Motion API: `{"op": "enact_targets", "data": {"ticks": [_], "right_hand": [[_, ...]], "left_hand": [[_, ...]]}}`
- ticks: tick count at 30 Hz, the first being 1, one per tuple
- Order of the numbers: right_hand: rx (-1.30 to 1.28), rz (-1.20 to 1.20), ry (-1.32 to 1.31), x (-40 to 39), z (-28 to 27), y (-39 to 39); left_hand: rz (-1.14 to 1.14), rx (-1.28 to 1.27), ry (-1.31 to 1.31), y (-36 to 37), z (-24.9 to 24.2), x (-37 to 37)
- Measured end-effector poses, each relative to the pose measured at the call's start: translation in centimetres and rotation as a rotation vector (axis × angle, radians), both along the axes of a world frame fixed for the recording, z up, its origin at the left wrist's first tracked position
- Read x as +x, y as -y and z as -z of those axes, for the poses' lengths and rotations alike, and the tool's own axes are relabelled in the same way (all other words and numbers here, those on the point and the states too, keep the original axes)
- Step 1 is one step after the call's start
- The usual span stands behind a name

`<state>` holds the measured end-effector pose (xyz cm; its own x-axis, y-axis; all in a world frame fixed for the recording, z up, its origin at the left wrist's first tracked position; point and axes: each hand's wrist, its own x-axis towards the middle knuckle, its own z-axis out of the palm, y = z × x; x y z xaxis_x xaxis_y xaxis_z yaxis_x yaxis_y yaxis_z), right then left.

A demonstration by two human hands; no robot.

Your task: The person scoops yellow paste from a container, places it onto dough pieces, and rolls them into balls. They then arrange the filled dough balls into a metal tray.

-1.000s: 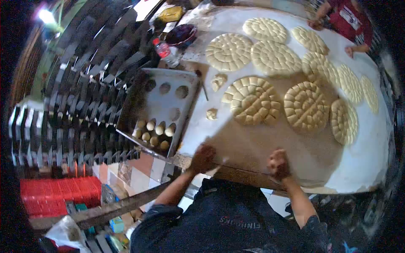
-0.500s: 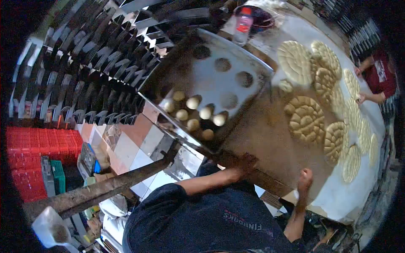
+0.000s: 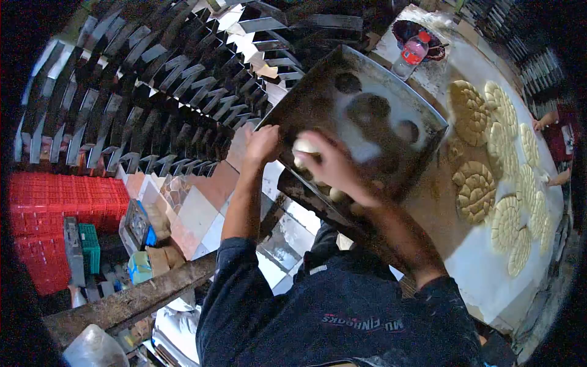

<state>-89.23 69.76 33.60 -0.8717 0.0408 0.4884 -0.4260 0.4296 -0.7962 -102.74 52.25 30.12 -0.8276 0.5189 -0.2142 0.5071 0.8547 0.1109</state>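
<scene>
A deep metal tray (image 3: 403,98) with dark round marks on its bottom lies tilted across the middle of the view. My left hand (image 3: 262,144) is closed over the tray's left rim. Inside the tray, my right hand (image 3: 330,164), smeared by motion, has its fingers on a pale dough ball (image 3: 305,147). Another dough ball (image 3: 337,194) shows just below that hand. My right hand and forearm hide much of the tray's near side and most of the other balls.
Flat patterned dough rounds (image 3: 475,192) cover the table (image 3: 489,287) at right. Beyond it are the hands of another person (image 3: 557,137). A red-capped bottle (image 3: 414,54) stands behind the tray. Metal racks (image 3: 122,104) and red crates (image 3: 67,208) fill the left; a beam (image 3: 140,293) crosses below.
My view has turned left. My left hand has gone from the table's near edge to the tray's left rim. My right hand has moved from over the table into the tray, onto a dough ball.
</scene>
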Motion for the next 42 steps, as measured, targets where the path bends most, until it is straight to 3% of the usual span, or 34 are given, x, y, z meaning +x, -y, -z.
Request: {"op": "enact_targets", "data": {"ticks": [3, 4, 6, 8, 10, 11, 12, 13, 14, 15, 17, 18, 19, 20, 21, 23, 25, 26, 27, 28, 31, 32, 34, 35, 36, 38, 40, 41, 42], "right_hand": [[0.367, -0.083, 0.171, -2.1, 5.4, 2.2], [0.493, -0.052, 0.287, -1.2, 5.8, 2.1], [0.255, 0.027, 0.026, 3.8, 3.3, -0.7], [0.195, 0.242, -0.093, 9.7, 5.4, -5.5], [0.199, 0.523, -0.112, 17.5, 6.8, -12.1], [0.158, 0.631, -0.099, 21.9, 5.8, -15.3], [0.306, 0.796, 0.053, 26.5, 6.6, -18.6], [0.444, 0.950, 0.214, 31.2, 7.8, -21.5], [0.414, 1.037, 0.262, 35.7, 8.2, -23.9], [0.379, 1.116, 0.304, 39.5, 8.6, -25.9], [0.282, 1.218, 0.332, 45.7, 9.8, -27.8], [0.180, 1.287, 0.378, 47.9, 10.2, -28.2], [0.161, 1.313, 0.363, 49.5, 10.6, -28.7], [-0.151, 1.304, 0.390, 50.7, 10.5, -29.2], [-0.246, 1.296, 0.363, 51.1, 10.6, -29.4], [-0.436, 1.282, 0.302, 51.9, 10.8, -29.7], [0.233, 1.342, 0.282, 52.1, 12.8, -30.6], [0.296, 1.378, 0.215, 52.0, 13.4, -31.0], [0.274, 1.396, 0.219, 51.9, 13.1, -31.0], [0.219, 1.379, 0.218, 51.9, 12.2, -30.8], [0.100, 1.305, 0.233, 52.8, 11.9, -30.7], [0.064, 1.323, 0.211, 52.7, 11.4, -30.6], [-0.071, 1.335, 0.137, 51.9, 11.6, -30.1], [-0.169, 1.332, 0.083, 51.5, 12.1, -29.9], [-0.075, 1.383, 0.138, 51.7, 12.4, -30.1], [0.028, 1.422, 0.191, 50.3, 12.2, -29.4], [-0.069, 1.404, 0.314, 48.1, 12.5, -28.2], [-0.096, 1.393, 0.358, 46.7, 13.1, -27.7], [-0.123, 1.323, 0.397, 45.1, 14.0, -26.4]], "left_hand": [[0.027, 0.107, -0.020, 0.9, -1.6, 1.0], [0.050, 0.115, -0.171, 2.0, -1.1, 1.0], [0.083, 0.453, -0.334, 1.3, -5.9, 5.6], [-0.109, 0.438, -0.282, 1.3, -5.7, 9.3], [-0.094, 0.720, -0.329, 0.1, -2.4, 12.7], [-0.090, 0.893, -0.271, -3.0, -3.3, 15.3], [-0.025, 0.885, -0.250, -6.6, -5.2, 18.1], [0.024, 0.979, -0.049, -11.5, -7.7, 21.1], [0.235, 1.070, 0.065, -15.4, -7.2, 22.4], [0.378, 0.943, 0.091, -20.0, -8.1, 24.6], [0.550, 0.887, 0.393, -28.5, -3.9, 26.1], [0.607, 0.782, 0.423, -32.6, -2.3, 26.9], [0.438, 0.801, 0.603, -37.4, 3.0, 25.7], [0.367, 0.797, 0.690, -40.9, 5.1, 25.4], [0.292, 0.793, 0.773, -44.3, 7.0, 25.2], [0.475, 0.325, 0.002, -48.3, 7.3, 26.7], [0.415, 0.458, -0.058, -51.0, 11.1, 27.2], [0.331, 0.594, -0.105, -51.9, 13.4, 27.1], [0.354, 0.579, -0.108, -52.2, 14.7, 26.7], [0.293, 0.992, 0.291, -52.1, 15.6, 25.9], [0.245, 1.227, 0.494, -50.8, 17.8, 24.9], [-0.036, 1.272, 0.629, -48.7, 15.1, 27.0], [-0.304, 1.253, 0.529, -44.4, 14.2, 30.5], [-0.284, 1.199, 0.307, -42.3, 15.1, 32.5], [-0.284, 1.205, 0.297, -39.8, 15.3, 34.9], [-0.248, 1.357, 0.500, -34.5, 14.3, 40.6], [-0.243, 1.442, 0.603, -31.3, 14.7, 40.0], [0.081, 1.320, 0.655, -29.8, 15.3, 38.5], [0.226, 1.244, 0.682, -28.2, 16.1, 37.6]]}}
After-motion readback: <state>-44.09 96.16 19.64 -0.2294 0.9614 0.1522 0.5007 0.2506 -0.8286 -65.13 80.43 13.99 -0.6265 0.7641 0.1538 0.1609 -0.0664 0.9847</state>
